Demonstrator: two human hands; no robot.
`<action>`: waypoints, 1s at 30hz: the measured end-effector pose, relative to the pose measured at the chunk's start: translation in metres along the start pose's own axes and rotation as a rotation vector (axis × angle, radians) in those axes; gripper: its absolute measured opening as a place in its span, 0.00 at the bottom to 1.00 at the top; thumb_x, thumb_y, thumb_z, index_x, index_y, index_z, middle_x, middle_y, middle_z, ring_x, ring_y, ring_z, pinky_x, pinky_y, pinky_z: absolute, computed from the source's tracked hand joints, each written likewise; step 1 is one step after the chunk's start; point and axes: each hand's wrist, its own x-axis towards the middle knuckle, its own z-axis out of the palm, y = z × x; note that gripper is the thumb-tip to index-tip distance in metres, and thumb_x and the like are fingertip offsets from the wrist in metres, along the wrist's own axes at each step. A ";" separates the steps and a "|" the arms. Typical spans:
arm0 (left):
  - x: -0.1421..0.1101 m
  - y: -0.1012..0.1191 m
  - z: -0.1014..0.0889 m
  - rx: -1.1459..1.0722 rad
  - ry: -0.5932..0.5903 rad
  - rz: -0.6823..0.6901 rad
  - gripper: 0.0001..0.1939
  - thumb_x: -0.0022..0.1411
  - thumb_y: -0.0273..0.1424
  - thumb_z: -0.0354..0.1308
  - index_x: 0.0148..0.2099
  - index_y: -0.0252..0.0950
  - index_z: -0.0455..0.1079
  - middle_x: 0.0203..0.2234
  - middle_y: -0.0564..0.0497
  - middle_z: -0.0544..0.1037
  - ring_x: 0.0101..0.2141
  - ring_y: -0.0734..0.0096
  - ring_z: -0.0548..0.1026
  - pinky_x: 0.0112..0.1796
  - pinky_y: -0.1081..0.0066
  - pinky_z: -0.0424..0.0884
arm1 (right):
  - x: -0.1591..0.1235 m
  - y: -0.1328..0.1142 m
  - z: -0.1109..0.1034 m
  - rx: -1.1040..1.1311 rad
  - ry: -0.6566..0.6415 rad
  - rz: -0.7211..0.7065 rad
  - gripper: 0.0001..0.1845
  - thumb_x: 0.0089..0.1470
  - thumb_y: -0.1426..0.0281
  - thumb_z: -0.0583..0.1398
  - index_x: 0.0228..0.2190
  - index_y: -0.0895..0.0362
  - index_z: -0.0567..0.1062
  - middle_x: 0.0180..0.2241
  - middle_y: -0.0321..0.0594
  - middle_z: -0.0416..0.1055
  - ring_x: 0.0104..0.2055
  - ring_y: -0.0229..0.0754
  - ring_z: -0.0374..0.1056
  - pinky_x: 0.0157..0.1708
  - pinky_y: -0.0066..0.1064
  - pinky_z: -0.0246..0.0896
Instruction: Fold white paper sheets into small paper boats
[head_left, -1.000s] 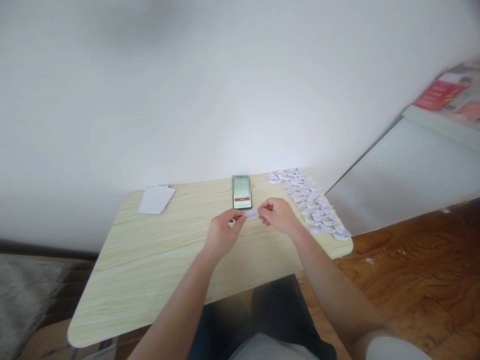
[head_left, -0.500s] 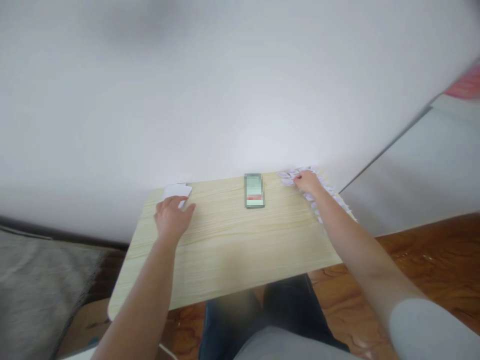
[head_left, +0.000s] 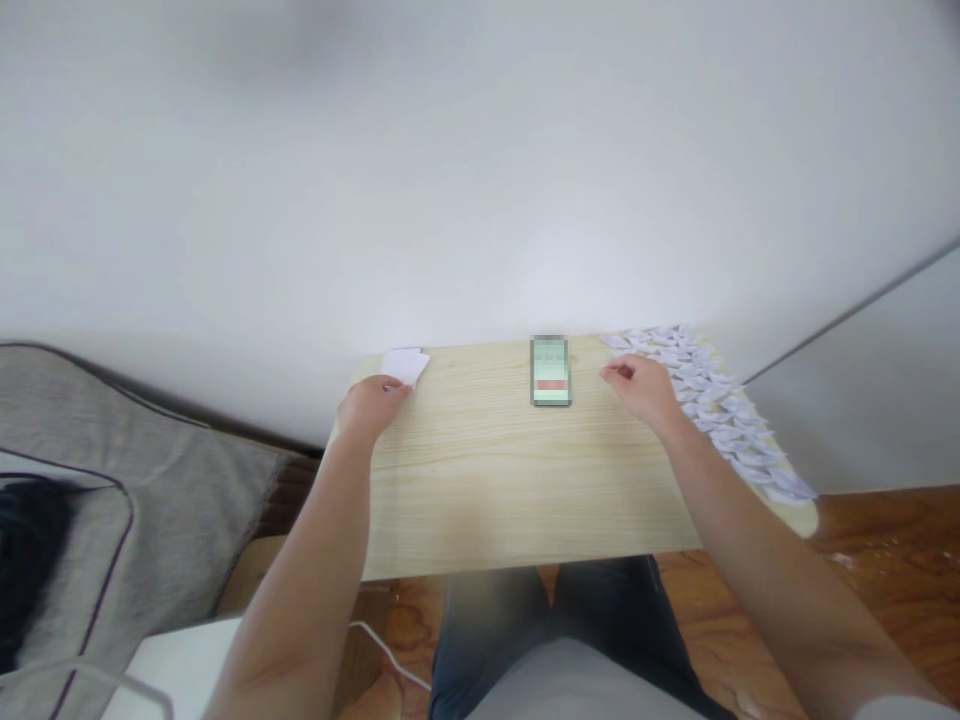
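My left hand [head_left: 369, 408] is at the far left of the table, its fingers closed on the near edge of a small stack of white paper pieces [head_left: 403, 366]. How many pieces lie between the fingers is not clear. My right hand [head_left: 639, 386] hovers near the far right, its fingers curled together with nothing visible in them. Beside it and beyond it, many small folded white papers [head_left: 727, 410] lie in overlapping rows along the table's right side. My right wrist and forearm pass in front of some of them.
A phone [head_left: 551, 372] with a blurred-out screen lies near the back edge of the light wooden table [head_left: 517, 490]. Behind the table rises a white wall [head_left: 480, 180]. Grey fabric [head_left: 202, 500] spreads at the left, and a white cable [head_left: 386, 650] hangs below.
My view has turned left and the right hand has drawn back from the folded papers toward me. The left hand, spread before, has closed at the edge of the paper stack.
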 end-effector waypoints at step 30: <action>-0.152 0.093 -0.016 -1.264 -0.202 0.171 0.12 0.56 0.38 0.73 0.38 0.35 0.81 0.30 0.49 0.83 0.29 0.68 0.80 0.36 0.67 0.80 | -0.084 -0.116 0.037 1.050 -0.466 0.035 0.24 0.55 0.52 0.69 0.46 0.53 0.73 0.32 0.37 0.81 0.32 0.43 0.78 0.30 0.32 0.74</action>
